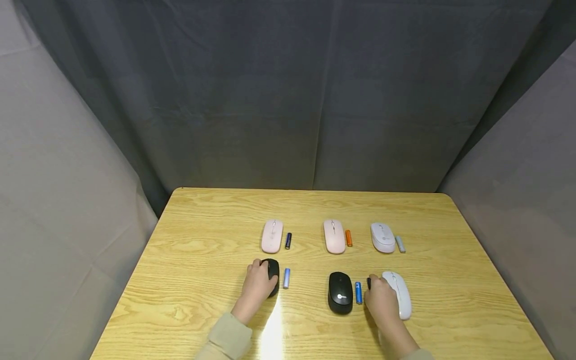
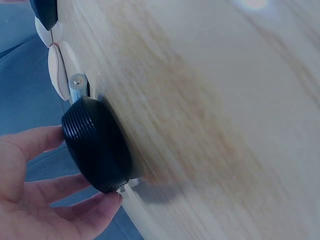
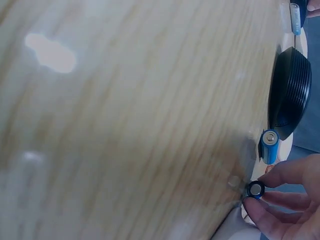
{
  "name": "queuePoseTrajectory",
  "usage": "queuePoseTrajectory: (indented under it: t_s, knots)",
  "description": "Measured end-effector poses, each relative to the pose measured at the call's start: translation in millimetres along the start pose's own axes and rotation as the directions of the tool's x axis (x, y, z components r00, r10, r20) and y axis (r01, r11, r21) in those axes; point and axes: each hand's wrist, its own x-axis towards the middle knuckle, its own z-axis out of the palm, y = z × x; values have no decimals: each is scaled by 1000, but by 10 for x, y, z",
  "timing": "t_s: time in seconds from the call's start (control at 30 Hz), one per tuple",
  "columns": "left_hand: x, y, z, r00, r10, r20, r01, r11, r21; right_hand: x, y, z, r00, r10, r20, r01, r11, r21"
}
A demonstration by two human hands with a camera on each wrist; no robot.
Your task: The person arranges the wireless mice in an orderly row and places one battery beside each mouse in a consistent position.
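At the left of the group, my left hand [image 1: 258,284] grips a black computer mouse [image 1: 273,274] by its sides, thumb and fingers around it. The left wrist view shows the ribbed side of that mouse [image 2: 95,142] low over the wood. A light blue battery [image 1: 286,278] lies just right of it. My right hand [image 1: 381,299] pinches a dark battery [image 3: 256,189] between thumb and fingers, close to the tabletop. Beside that hand lie a white mouse [image 1: 399,296] on the right and a blue battery [image 1: 358,293] on the left.
A second black mouse [image 1: 340,294] sits left of the blue battery. Farther back stand two pink mice, one with a dark battery [image 1: 288,241] and one with an orange battery [image 1: 348,238]. A whitish mouse [image 1: 383,237] has a pale battery [image 1: 400,244] beside it.
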Motion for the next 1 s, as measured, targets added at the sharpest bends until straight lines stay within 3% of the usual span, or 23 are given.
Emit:
queuePoseTrajectory:
  t_s: [0.2, 0.43, 0.67, 1.0]
  knots:
    - [-7, 4, -5, 1000, 2, -9, -2, 1000, -2, 39, -37, -108, 999, 4, -37, -2, 999, 35]
    - [-6, 6, -3, 1000, 4, -10, -4, 1000, -2, 125, 37, -354, 988, 19, -156, -3, 995, 101]
    - [-11, 8, -6, 1000, -2, -8, 2, 1000, -2, 191, 285, -546, 975, 83, -204, -59, 991, 121]
    - [-6, 10, -4, 1000, -5, -4, 5, 1000, -7, 158, 684, -549, 966, 170, -193, -147, 980, 131]
